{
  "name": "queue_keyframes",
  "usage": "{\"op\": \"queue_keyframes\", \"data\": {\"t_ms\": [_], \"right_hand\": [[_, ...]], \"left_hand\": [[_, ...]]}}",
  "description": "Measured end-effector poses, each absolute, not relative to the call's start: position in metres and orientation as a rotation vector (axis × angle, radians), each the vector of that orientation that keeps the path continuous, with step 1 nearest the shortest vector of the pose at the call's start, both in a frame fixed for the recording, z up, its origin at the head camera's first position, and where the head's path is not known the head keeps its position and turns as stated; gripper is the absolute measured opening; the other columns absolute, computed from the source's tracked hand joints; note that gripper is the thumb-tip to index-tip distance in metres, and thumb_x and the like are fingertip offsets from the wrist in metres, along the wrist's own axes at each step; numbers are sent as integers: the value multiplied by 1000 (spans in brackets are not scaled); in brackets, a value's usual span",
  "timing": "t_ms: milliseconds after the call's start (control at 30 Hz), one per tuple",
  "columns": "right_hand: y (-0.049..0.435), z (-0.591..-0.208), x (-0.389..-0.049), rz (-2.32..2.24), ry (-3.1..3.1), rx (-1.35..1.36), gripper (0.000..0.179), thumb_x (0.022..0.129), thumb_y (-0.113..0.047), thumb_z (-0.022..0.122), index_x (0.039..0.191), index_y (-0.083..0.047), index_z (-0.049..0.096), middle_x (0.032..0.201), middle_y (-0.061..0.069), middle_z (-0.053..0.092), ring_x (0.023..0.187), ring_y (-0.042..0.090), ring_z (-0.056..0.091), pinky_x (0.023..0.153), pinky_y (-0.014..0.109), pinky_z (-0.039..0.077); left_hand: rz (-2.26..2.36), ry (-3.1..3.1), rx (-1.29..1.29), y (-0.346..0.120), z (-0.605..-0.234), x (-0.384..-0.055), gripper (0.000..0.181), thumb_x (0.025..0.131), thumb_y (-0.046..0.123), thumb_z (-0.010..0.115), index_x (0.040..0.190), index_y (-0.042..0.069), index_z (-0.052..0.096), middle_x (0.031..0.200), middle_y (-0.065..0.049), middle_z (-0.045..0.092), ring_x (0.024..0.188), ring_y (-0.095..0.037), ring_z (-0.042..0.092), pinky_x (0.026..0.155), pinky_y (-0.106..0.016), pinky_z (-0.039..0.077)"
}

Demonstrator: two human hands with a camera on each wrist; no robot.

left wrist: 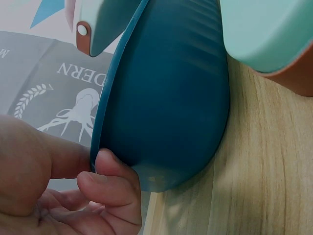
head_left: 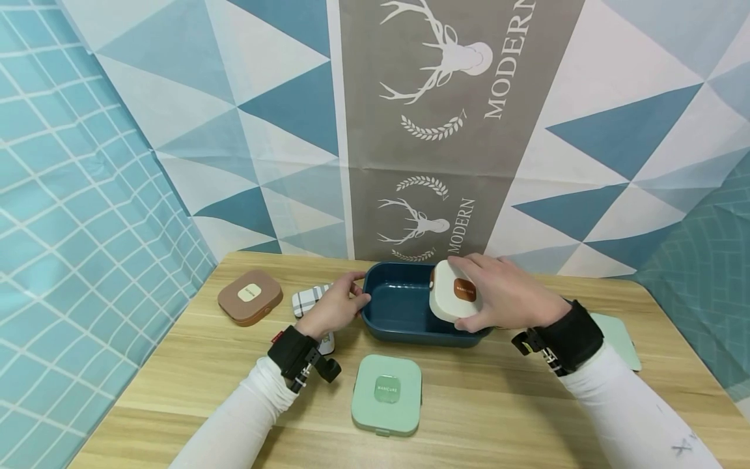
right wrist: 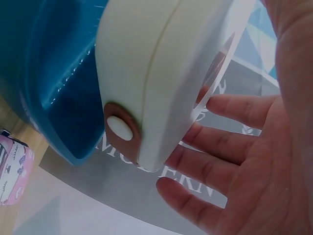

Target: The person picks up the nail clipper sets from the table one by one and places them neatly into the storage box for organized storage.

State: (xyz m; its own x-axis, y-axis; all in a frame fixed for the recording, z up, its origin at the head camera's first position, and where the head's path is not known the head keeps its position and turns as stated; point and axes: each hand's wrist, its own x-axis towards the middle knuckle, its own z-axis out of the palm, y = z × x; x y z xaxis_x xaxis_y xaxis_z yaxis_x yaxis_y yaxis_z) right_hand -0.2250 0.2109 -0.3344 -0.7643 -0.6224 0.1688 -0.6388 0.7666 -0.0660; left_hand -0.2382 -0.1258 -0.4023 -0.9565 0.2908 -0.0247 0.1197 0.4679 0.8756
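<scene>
A dark blue plastic basin [head_left: 395,306] sits near the back of the table. My left hand [head_left: 335,306] pinches its left rim between thumb and fingers, as the left wrist view [left wrist: 112,191] also shows. Over the right half of the basin, my right hand [head_left: 500,290] holds a cream manicure case [head_left: 451,293] with a brown label, tilted. In the right wrist view the case [right wrist: 142,73] shows a brown clasp with a white button, its fingers [right wrist: 215,142] against the lid side. The case's underside contact with the basin cannot be made out.
A mint green manicure case [head_left: 387,397] lies in front of the basin. A brown case [head_left: 249,296] is at the back left. Plaid items [head_left: 307,299] lie partly under my left hand. Right of my right wrist is another mint item [head_left: 616,340]. A patterned cloth wall rises behind.
</scene>
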Motion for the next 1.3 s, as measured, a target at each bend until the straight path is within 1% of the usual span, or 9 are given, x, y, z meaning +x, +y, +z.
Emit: {"op": "queue_keyframes", "data": {"t_ms": [267,367,500,567,733,933,1167,1300], "right_hand": [[209,-336,-234,181,-2847,1012,111,72,-61,90,156,-3,47,132,10,63,107,24,56,94,51,45],[208,-337,-237,202,-2869,1031,112,73,-60,91,157,-2,45,133,10,62,107,24,57,94,46,48],[206,-341,-241,235,-2889,1060,111,73,-57,92,156,0,46,128,10,62,102,22,57,87,39,52],[205,-344,-243,240,-2894,1068,110,73,-56,93,155,1,47,125,9,62,100,21,56,86,37,53],[204,-347,-245,218,-2904,1086,108,72,-55,93,154,1,49,124,8,62,99,20,56,86,37,53],[202,-350,-248,180,-2928,1085,107,73,-56,92,154,0,49,128,9,62,100,21,57,87,37,54],[201,-357,-253,125,-2904,1119,104,71,-58,91,150,-2,53,119,6,62,94,20,56,82,35,52],[200,-361,-255,113,-2919,1121,104,71,-58,91,150,-2,53,119,7,62,95,20,56,82,35,52]], "left_hand": [[1486,2551,358,-126,-400,-238,57,109,7,59,161,-2,36,99,-11,55,72,-20,58,63,-32,44],[1489,2550,362,-126,-401,-238,57,109,8,59,161,-2,37,99,-11,55,72,-21,58,63,-32,44],[1497,2546,370,-127,-403,-238,56,109,8,59,161,-1,37,98,-11,55,71,-20,58,63,-32,45],[1500,2544,371,-127,-404,-239,56,109,8,59,161,-1,37,98,-10,55,71,-19,57,63,-32,45],[1500,2542,370,-127,-404,-239,56,109,8,59,161,-1,38,98,-11,56,71,-19,58,63,-32,45],[1496,2545,362,-126,-404,-239,56,109,8,59,160,-1,38,97,-10,55,70,-20,58,61,-31,44],[1498,2547,356,-126,-404,-239,55,109,7,59,160,-1,39,96,-10,55,70,-20,57,61,-31,44],[1498,2549,353,-125,-402,-238,55,109,7,60,160,-1,39,96,-10,54,70,-20,57,61,-30,44]]}}
